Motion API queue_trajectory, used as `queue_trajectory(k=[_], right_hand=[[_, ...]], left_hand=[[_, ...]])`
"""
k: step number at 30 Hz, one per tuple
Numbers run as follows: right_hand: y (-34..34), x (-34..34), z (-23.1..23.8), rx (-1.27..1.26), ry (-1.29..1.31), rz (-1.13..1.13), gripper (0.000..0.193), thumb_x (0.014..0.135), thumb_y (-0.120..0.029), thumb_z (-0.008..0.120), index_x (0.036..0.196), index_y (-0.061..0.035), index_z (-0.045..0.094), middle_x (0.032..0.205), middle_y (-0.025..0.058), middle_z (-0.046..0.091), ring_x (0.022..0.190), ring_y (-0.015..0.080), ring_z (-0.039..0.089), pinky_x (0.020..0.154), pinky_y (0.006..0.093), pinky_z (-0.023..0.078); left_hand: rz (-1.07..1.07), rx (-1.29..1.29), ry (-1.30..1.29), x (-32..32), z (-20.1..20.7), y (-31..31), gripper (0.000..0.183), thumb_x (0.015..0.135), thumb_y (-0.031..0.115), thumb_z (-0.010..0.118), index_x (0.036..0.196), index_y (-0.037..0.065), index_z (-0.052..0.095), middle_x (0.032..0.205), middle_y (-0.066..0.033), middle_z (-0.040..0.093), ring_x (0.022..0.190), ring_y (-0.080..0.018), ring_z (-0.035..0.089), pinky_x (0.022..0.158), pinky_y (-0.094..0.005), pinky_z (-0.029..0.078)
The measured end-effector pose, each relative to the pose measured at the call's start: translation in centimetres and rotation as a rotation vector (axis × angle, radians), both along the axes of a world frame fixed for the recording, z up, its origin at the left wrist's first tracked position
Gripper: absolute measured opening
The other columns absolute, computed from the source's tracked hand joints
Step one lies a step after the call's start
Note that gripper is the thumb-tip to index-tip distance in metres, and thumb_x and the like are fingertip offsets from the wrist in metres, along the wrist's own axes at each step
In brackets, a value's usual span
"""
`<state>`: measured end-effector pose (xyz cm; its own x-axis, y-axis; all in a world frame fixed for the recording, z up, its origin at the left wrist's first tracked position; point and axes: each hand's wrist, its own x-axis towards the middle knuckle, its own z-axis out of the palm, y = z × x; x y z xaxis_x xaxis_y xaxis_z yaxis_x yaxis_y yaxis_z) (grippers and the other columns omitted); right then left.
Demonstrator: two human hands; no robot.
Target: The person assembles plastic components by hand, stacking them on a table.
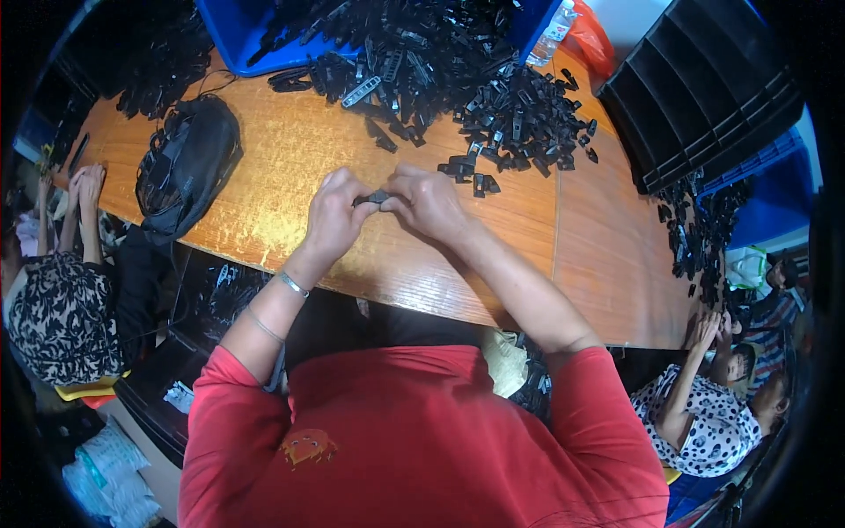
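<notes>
left hand [333, 216]: closed around one end of a small black plastic part [377, 197], fingers curled, thumb on top.
right hand [429, 202]: pinching the other end of the same part, fingers narrow.
part location: held between both hands, just above the wooden table [290, 150], near its front edge; mostly hidden by the fingers, so the exact shape is hard to tell.
step in hand: looks like pressing or snapping two small pieces together, judging by the grip.
how to do it well: keep both thumbs close to the joint, push straight in line, don't twist. Keep wrists low over the table so a dropped piece lands near.
supply: loose pile of black parts [519, 119] ahead and to the right; more spill from a blue bin [231, 33] at the far edge.
nearby: a few parts [471, 172] lie just beyond the right hand, easy reach.
other: black bag [185, 163] on the left of the table; black divided tray [704, 84] at far right.
people: co-workers seated at left [62, 308] and lower right [704, 414], hands apart from this work.
</notes>
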<state>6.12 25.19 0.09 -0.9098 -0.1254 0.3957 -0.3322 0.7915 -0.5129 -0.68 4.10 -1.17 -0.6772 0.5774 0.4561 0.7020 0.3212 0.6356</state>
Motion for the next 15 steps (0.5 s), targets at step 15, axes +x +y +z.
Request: queue_trajectory(k=[15], right_hand=[[6.0,6.2,3.4,0.050,0.021,-0.296,0.014,0.097,-0.013,0.082,0.108,-0.0057,0.082,0.106,0.0139,0.076,0.096,0.0370,0.076,0.082,0.0457,0.062]], left_hand=[[0.157,-0.212,-0.295,5.1,5.1,-19.5,0.023,0.086,-0.005,0.084,0.108,-0.003,0.078,0.101,-0.0146,0.072,0.096,-0.0310,0.073,0.086,-0.0393,0.058]])
